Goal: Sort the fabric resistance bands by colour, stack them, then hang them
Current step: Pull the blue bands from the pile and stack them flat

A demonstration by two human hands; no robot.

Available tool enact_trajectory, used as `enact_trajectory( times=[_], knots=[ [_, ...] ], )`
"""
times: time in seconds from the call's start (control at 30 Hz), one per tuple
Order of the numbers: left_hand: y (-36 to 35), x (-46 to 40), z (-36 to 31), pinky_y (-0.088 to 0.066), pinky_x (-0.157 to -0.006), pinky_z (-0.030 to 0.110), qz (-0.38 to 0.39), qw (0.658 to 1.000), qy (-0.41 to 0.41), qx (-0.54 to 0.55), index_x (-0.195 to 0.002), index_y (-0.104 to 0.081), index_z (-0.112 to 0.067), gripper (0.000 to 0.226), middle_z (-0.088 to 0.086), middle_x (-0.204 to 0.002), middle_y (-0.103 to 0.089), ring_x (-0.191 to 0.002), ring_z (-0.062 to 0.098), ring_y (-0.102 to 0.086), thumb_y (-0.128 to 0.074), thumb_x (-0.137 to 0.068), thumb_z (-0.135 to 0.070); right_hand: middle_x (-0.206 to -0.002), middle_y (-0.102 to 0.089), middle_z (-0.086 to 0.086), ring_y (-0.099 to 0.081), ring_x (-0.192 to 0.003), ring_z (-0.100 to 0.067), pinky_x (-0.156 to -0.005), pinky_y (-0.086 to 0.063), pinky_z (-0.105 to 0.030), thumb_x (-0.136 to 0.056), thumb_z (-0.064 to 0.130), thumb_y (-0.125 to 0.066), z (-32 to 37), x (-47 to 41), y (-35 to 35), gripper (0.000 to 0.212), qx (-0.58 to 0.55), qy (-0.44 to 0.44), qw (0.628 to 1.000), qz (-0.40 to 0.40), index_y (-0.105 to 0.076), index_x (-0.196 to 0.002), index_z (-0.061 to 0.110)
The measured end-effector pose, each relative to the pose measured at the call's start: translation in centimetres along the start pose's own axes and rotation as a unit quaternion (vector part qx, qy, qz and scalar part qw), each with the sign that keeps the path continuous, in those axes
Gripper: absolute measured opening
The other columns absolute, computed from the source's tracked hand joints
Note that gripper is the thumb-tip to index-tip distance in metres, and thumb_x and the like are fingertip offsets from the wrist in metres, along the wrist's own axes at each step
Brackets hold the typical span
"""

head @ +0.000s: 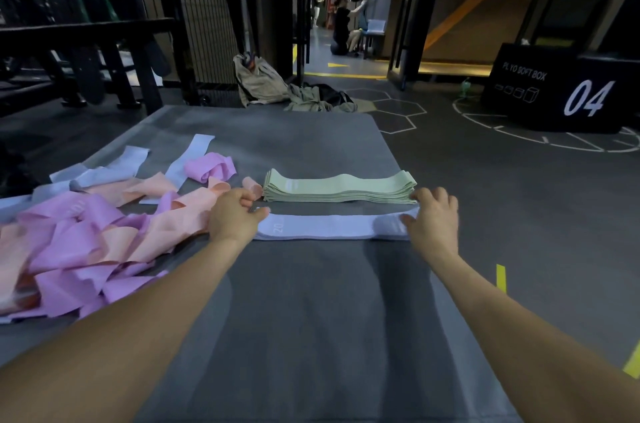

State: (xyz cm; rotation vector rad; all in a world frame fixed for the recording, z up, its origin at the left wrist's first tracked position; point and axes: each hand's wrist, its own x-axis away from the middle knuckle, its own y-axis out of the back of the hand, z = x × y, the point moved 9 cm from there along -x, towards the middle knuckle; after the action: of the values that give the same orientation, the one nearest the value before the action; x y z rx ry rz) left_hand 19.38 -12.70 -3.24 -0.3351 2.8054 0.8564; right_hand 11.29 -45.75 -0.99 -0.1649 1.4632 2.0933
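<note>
Nearest the camera, two bare forearms reach out over the grey mat (311, 318), and each ends at one end of a pale lilac-grey band (332, 227) that lies flat and stretched crosswise, its long axis running left to right. The left hand (232, 218) rests on the band's left end with the thumb and fingers closed lightly on the fabric beside a printed "20"; the right hand (431, 220) presses the opposite end, fingers curled down over it, though whether they pinch or merely flatten it cannot be told. Neither hand is nearer: the band spans the gap between them, so any lift or shift looks to need both ends moved together. Just beyond, parallel to it and nearly touching, sits the finished green stack (341, 188), its edges squared. To the left lies the unsorted heap (86, 239) of pink and peach bands, with more grey bands (110, 170) strewn behind it; these are probably the next to join the lilac-grey one, and the left hand is the closer one to fetch them. Nothing to hang the bands on can be made out.
</note>
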Motion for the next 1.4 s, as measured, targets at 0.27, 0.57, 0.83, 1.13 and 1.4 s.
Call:
enact_trajectory(
  times=[0.27,0.57,0.83,1.13,1.4],
  knots=[
    [-2.1,-0.2,-0.1,-0.032,-0.109,0.027,0.236,0.965,-0.09,-0.068,-0.136,-0.046,-0.016,0.081,0.001,-0.138,-0.047,-0.128,0.016,-0.044,-0.085,-0.065,-0.023,-0.143,-0.04,-0.003,-0.037,-0.132,-0.021,-0.105,-0.03,-0.026,-0.071,0.033,-0.08,7.9,1.5,-5.9,0.08,-0.066,0.159,0.945,0.279,-0.042,-0.139,0.016],
    [-2.8,-0.8,1.1,-0.038,-0.102,0.025,0.268,0.952,-0.089,-0.122,-0.131,-0.051,-0.018,0.072,-0.003,-0.113,-0.053,-0.11,0.016,-0.051,-0.084,-0.067,-0.023,-0.125,-0.055,-0.003,-0.05,-0.116,-0.024,-0.098,-0.039,-0.031,-0.071,0.033,-0.08,9.1,0.8,-8.0,0.065,-0.042,0.18,0.931,0.315,-0.053,-0.127,0.014],
    [-3.1,-1.1,2.1,-0.041,-0.099,0.029,0.259,0.957,-0.072,-0.11,-0.121,-0.057,-0.019,0.064,0.001,-0.111,-0.058,-0.101,0.017,-0.053,-0.085,-0.064,-0.019,-0.131,-0.054,0.001,-0.049,-0.118,-0.018,-0.096,-0.035,-0.022,-0.074,0.029,-0.078,9.0,0.8,-8.0,0.062,-0.057,0.16,0.935,0.31,-0.053,-0.13,0.019],
    [0.5,-0.4,-0.7,-0.041,-0.1,0.025,0.224,0.967,-0.118,-0.035,-0.124,-0.055,-0.014,0.053,-0.004,-0.116,-0.054,-0.109,0.012,-0.052,-0.076,-0.075,-0.011,-0.129,-0.056,-0.007,-0.052,-0.119,-0.024,-0.096,-0.038,-0.027,-0.081,0.022,-0.071,15.7,1.4,-5.7,0.05,-0.062,0.208,0.938,0.27,-0.056,-0.127,0.011],
    [10.2,-4.4,2.1,-0.037,-0.083,0.017,0.111,0.981,-0.118,-0.111,-0.116,-0.06,-0.004,0.039,0.008,-0.114,-0.061,-0.097,0.017,-0.055,-0.071,-0.079,-0.006,-0.107,-0.065,-0.012,-0.059,-0.101,-0.029,-0.08,-0.041,-0.027,-0.086,0.017,-0.063,25.8,0.8,-7.1,0.026,-0.12,0.227,0.938,0.234,-0.065,-0.108,0.004]
  ],
)
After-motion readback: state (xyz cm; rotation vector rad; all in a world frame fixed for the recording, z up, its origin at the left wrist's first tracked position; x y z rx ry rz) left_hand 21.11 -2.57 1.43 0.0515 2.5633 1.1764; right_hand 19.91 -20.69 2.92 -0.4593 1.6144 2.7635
